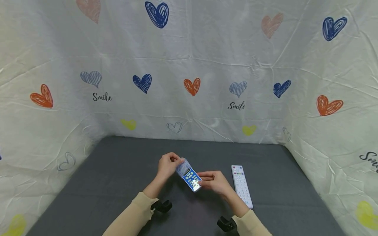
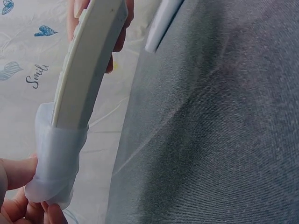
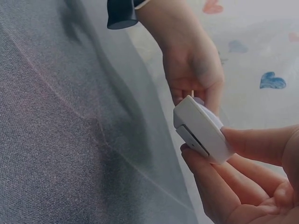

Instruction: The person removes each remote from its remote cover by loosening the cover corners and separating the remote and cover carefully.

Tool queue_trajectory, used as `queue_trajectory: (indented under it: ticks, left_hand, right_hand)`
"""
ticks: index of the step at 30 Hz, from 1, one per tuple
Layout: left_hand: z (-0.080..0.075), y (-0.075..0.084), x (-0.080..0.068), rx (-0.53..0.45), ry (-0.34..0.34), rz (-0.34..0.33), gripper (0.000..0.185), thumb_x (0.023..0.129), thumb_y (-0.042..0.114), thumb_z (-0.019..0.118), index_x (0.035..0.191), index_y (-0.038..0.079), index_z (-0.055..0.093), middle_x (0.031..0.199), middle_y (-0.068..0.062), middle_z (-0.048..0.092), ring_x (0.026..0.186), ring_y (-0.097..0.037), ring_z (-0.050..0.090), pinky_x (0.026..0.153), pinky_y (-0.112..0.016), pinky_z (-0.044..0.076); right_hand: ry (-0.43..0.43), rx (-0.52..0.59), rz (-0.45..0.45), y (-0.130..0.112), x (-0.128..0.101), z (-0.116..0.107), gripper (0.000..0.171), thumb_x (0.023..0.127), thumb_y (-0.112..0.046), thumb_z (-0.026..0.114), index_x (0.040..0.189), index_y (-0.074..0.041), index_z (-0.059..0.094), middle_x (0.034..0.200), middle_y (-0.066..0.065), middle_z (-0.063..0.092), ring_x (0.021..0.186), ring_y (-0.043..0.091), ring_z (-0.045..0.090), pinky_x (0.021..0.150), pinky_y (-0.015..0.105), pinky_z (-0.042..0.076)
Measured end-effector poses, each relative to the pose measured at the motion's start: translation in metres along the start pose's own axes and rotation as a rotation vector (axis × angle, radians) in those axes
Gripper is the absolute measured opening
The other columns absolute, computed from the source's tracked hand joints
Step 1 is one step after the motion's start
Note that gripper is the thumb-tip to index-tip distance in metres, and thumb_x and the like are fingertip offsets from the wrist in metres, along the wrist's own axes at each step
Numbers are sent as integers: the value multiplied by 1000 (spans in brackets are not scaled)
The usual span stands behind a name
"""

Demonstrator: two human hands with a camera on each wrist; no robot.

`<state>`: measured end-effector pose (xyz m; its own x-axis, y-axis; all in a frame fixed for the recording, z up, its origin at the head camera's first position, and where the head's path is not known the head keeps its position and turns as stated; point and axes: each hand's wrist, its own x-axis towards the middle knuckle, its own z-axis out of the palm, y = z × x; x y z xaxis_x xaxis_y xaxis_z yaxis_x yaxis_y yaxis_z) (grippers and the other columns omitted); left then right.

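A small remote (image 1: 191,179) with a blue face and pale buttons is held above the grey table (image 1: 103,183). My right hand (image 1: 215,182) grips its near end (image 3: 202,132) between thumb and fingers. My left hand (image 1: 168,164) pinches a translucent silicone sleeve (image 1: 182,165) that covers only the remote's far end (image 2: 58,154). In the left wrist view the remote's white back (image 2: 86,60) sticks out of the sleeve.
A second, white remote (image 1: 241,185) lies flat on the table just right of my right hand. Cloth walls printed with hearts (image 1: 192,86) close in the table at the back and on both sides.
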<state>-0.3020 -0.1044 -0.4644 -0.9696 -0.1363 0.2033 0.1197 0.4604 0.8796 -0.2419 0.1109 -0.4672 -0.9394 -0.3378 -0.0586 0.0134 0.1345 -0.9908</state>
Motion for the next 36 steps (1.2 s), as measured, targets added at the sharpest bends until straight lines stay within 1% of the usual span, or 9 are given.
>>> queue_trajectory:
  ticks: [4,9,13,18,21,24,30,32,36]
  left_hand:
    - [0,0,2,-12,18,-5,18,79,15,77,74,2,65,64,-4,54,59,-14,46,51,-25,36]
    - [0,0,3,-18,30,-12,18,79,15,77,74,2,65,65,-4,53,61,-15,46,52,-26,36]
    - [1,-1,3,-20,45,-14,19,80,16,76,74,2,64,65,-4,53,61,-15,46,52,-26,36]
    - [0,-1,4,-59,54,-17,20,81,16,75,76,0,63,67,-4,52,61,-15,45,52,-25,36]
    - [-2,-2,5,-83,45,-28,21,81,17,75,77,1,64,68,-4,51,63,-15,45,52,-25,36]
    - [-5,-3,5,-79,24,-29,20,81,19,76,77,2,65,68,-4,51,63,-16,46,52,-24,36]
    - [-15,-4,3,-19,-32,14,20,82,23,75,78,6,65,70,-6,53,65,-18,46,52,-26,36]
    - [-16,-5,3,-4,-50,17,20,81,24,75,78,7,66,72,-5,55,66,-17,48,54,-26,38]
    - [-17,-9,2,-36,-88,18,22,79,27,77,82,8,68,79,-5,61,72,-16,50,59,-25,41]
  right_hand:
    - [-7,5,0,-5,-2,-1,37,86,-5,67,119,9,61,111,25,66,97,26,68,79,42,56]
    - [-5,4,1,-4,-1,-2,36,85,-4,67,119,9,61,111,24,66,96,24,68,79,40,56]
    - [-4,-2,5,1,2,-4,37,85,-4,68,119,8,61,111,24,66,96,23,68,79,39,57]
    - [8,-3,-1,-3,1,-5,36,85,-4,67,119,8,61,110,24,66,96,24,68,80,41,56]
    - [12,10,-4,-5,1,-3,36,85,-5,68,118,9,61,110,24,67,94,22,68,80,41,56]
    - [23,28,7,-7,0,1,38,85,-8,69,118,8,62,110,22,67,91,18,69,81,40,56]
    - [52,48,15,-7,0,8,37,85,-10,70,117,7,63,108,21,68,85,15,69,83,44,55]
    - [56,45,9,-6,0,8,36,84,-9,69,116,8,63,108,21,68,84,15,68,82,44,55]
    - [54,56,8,-5,-1,6,37,85,-9,69,117,8,62,107,21,68,83,13,68,81,41,56]
